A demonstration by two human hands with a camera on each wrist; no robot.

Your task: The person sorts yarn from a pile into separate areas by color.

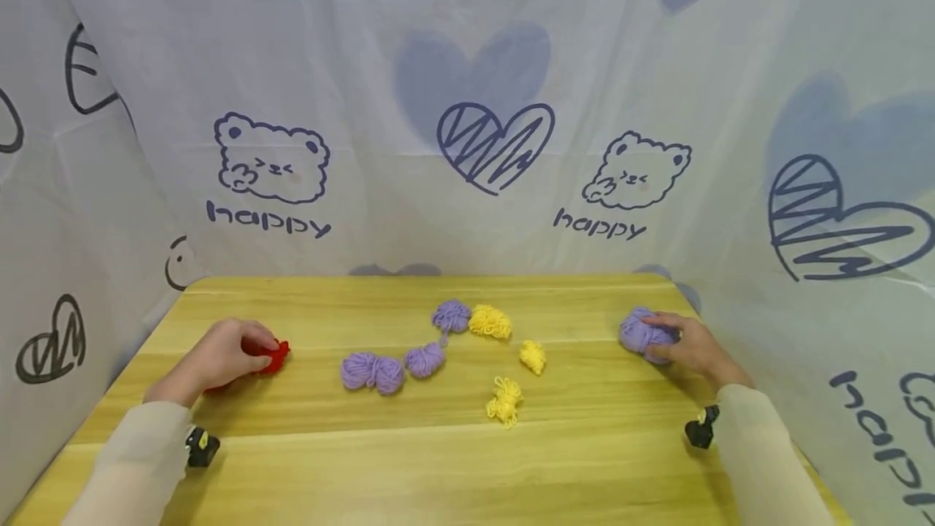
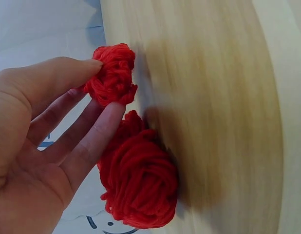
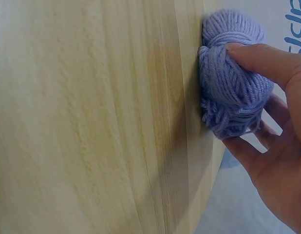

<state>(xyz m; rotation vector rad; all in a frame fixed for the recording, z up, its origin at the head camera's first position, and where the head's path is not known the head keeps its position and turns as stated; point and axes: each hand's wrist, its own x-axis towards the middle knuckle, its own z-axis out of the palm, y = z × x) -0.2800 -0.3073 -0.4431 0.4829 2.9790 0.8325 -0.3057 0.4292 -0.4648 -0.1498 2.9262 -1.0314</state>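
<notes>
Pinched in my left grip [image 1: 222, 355] is a small red bundle [image 2: 111, 75], a larger red bundle [image 2: 141, 180] just beside; my right grip [image 1: 694, 345] holds a purple bundle [image 3: 235, 80]. I should squeeze lightly, keeping both wound.

On the flat wooden table [image 1: 438, 477], we hold a small round red yarn bundle [image 1: 276, 358] at our left hand [image 1: 219, 355], a larger red yarn ball [image 2: 141, 183] beneath it. To this hand's right lie three plump purple yarn bundles [image 1: 356, 371], then three tufted yellow yarn bundles [image 1: 505, 403]. Well beyond them, our right hand [image 1: 694, 343] has an oblong purple yarn skein [image 1: 638, 333] between its fingers, to its left.
</notes>
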